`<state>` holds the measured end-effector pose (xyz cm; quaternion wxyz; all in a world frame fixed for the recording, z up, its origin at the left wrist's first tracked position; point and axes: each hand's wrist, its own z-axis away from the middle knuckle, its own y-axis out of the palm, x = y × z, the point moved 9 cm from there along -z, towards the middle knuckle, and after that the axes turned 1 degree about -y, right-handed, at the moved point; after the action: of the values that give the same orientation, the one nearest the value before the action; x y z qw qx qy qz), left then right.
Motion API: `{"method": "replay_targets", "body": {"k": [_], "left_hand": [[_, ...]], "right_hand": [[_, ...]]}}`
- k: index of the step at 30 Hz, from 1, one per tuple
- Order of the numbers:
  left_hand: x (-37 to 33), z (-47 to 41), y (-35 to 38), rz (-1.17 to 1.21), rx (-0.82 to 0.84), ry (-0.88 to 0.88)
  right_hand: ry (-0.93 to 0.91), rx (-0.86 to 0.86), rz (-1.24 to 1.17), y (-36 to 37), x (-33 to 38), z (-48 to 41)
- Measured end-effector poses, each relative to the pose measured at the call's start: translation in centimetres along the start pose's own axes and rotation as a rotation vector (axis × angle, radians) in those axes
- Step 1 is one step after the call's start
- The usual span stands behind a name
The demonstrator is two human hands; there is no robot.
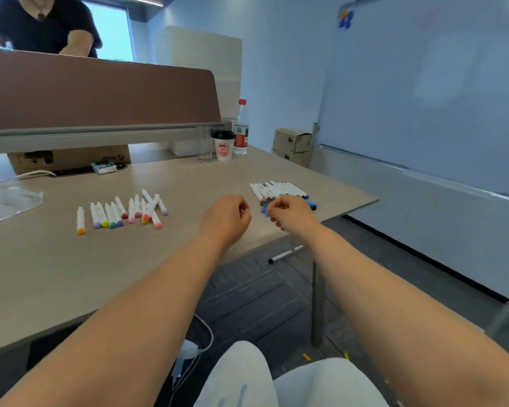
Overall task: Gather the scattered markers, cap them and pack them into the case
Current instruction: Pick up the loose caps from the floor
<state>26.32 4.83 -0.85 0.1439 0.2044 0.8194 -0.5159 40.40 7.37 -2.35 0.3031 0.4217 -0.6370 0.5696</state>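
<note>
Head view: capped markers lie on table; second pile by curled right hand, left hand curled beside, grip unclear on both; clear case far left, nothing packed yet; stray marker on floor

Left hand and right hand hover curled above table — markers either side

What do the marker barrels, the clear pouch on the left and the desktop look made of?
Marker barrels: likely smooth white plastic, with coloured caps; uniform, slightly glossy. Clear pouch: soft transparent plastic film; it wrinkles and glints. Desktop: matte pale wood-look surface, probably laminate; faint grain, no shine.
</note>
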Motion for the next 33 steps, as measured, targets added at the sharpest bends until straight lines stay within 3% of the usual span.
{"method": "replay_targets", "body": {"k": [9, 17, 24, 33], "left_hand": [[-17.1, 5.0, 13.4, 0.133, 0.225, 0.245], [-25.7, 9.7, 25.1, 0.18, 0.426, 0.335], [-28.1, 12.0, 36.4, 0.168, 0.636, 0.357], [-23.6, 12.3, 49.4, 0.122, 0.793, 0.245]], "right_hand": [[0.21, -0.249, 0.108, -17.1, -13.6, 10.0], [0.437, -0.357, 0.075, -25.2, -25.7, 17.9], [0.644, -0.402, 0.022, -27.9, -36.6, 20.9], [0.855, -0.303, -0.002, -24.8, -50.1, 19.1]]}}
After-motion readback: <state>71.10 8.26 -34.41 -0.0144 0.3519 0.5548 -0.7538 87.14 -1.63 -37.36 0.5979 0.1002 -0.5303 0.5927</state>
